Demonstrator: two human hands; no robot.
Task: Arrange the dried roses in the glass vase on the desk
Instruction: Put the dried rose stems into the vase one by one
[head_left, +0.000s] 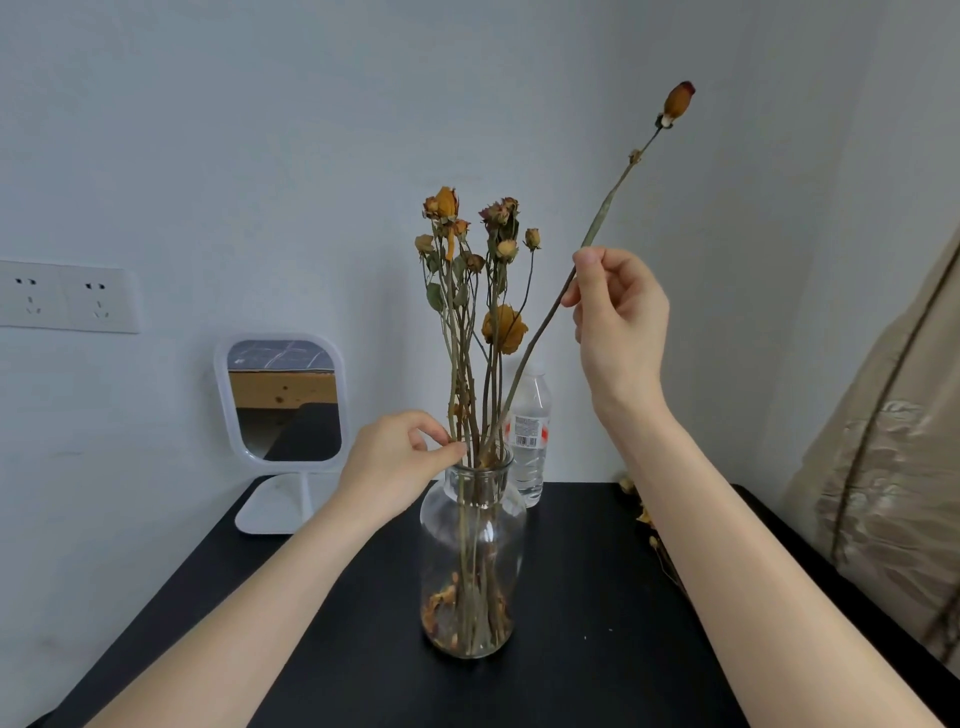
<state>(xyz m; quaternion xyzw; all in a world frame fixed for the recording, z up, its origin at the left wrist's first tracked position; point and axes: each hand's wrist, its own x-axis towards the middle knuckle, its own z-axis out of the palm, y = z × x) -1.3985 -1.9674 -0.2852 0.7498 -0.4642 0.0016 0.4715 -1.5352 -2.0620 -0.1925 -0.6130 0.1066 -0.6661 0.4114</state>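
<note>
On black desk (311, 649): clear glass vase (470, 519).
Left hand (400, 467): pinches your bunched dried roses (504, 330).
Right hand (618, 322): pinches long-stemmed rosebud (602, 213).

A clear glass vase (470, 551), narrow-necked and round-bodied, stands upright on the black desk (571, 649), with loose petals at its bottom. A bunch of dried roses (467, 249), yellow-brown on thin stems, stands in it. One long-stemmed rose (678, 101) with an orange, red-tipped bud leans up to the right, its lower end at the vase's mouth, pinched midway by the right hand (618, 317).
</note>
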